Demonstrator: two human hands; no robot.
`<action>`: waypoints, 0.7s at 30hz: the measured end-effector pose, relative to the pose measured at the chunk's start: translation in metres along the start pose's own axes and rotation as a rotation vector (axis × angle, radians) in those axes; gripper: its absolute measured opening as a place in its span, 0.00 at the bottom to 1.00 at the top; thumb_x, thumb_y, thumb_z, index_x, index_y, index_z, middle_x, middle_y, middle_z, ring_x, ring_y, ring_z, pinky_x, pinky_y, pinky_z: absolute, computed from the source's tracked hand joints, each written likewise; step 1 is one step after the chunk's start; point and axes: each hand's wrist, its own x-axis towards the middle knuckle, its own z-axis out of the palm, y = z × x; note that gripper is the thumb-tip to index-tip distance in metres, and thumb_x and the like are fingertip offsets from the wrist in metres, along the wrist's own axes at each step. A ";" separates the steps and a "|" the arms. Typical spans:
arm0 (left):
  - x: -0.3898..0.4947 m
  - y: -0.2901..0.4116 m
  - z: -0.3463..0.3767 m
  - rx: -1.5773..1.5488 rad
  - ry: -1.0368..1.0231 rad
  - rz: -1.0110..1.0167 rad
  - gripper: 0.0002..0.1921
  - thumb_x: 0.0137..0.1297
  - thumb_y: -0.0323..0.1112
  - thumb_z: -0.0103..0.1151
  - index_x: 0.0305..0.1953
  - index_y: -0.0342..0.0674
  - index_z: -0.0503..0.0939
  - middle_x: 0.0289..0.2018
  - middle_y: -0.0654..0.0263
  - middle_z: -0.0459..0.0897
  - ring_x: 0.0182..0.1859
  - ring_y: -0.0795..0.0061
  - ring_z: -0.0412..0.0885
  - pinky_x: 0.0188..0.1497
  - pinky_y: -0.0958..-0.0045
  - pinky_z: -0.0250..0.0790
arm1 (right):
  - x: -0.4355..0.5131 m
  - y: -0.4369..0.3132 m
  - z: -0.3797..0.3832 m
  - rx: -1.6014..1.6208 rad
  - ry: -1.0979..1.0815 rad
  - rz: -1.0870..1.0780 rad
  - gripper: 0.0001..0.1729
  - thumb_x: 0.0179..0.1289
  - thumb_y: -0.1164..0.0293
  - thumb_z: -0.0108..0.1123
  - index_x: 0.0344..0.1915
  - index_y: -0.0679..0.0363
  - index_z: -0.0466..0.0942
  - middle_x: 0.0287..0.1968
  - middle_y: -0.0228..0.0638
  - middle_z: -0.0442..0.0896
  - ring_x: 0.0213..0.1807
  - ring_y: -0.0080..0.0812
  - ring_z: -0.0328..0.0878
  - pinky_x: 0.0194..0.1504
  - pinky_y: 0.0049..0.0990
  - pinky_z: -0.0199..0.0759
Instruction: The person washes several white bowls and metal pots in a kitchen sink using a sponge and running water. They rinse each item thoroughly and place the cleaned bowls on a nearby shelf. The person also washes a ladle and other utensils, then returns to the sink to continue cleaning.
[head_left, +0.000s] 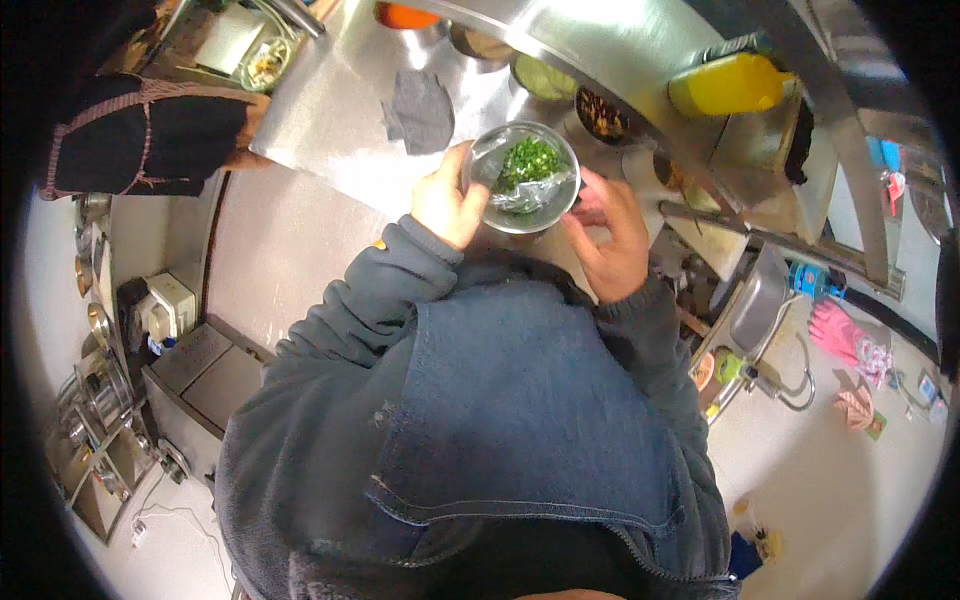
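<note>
A round steel bowl is held up in front of my chest. In it lie finely chopped green herbs, with a clear plastic film or bag partly over them. My left hand grips the bowl's left side, thumb at the rim. My right hand holds the right side, its fingers partly hidden behind the bowl. A grey folded cloth lies on the steel counter just beyond my left hand.
Several containers of food stand along the counter's far side, among them dark bits and something pale green. A yellow bottle is on the upper right. To the right is a sink. Another person's dark-clothed body is at the left.
</note>
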 end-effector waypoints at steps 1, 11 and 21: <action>-0.011 -0.008 0.009 -0.004 -0.032 -0.003 0.25 0.60 0.30 0.57 0.61 0.35 0.74 0.36 0.39 0.84 0.38 0.43 0.86 0.43 0.55 0.79 | 0.000 -0.001 0.001 -0.111 -0.054 0.021 0.29 0.61 0.77 0.68 0.63 0.60 0.74 0.46 0.38 0.76 0.41 0.34 0.80 0.43 0.30 0.77; -0.032 -0.065 0.047 0.257 -0.345 -0.132 0.34 0.62 0.28 0.57 0.71 0.44 0.64 0.47 0.40 0.84 0.48 0.41 0.84 0.52 0.52 0.76 | -0.008 0.061 0.034 -0.516 -0.344 0.036 0.08 0.64 0.68 0.64 0.42 0.56 0.81 0.36 0.44 0.82 0.40 0.51 0.80 0.40 0.45 0.73; -0.009 -0.068 0.022 0.382 -0.250 0.283 0.07 0.63 0.33 0.62 0.40 0.38 0.84 0.39 0.52 0.82 0.44 0.50 0.82 0.49 0.59 0.76 | -0.014 0.068 0.033 -0.260 -0.208 0.135 0.07 0.63 0.69 0.65 0.38 0.60 0.81 0.34 0.43 0.81 0.37 0.48 0.80 0.38 0.40 0.73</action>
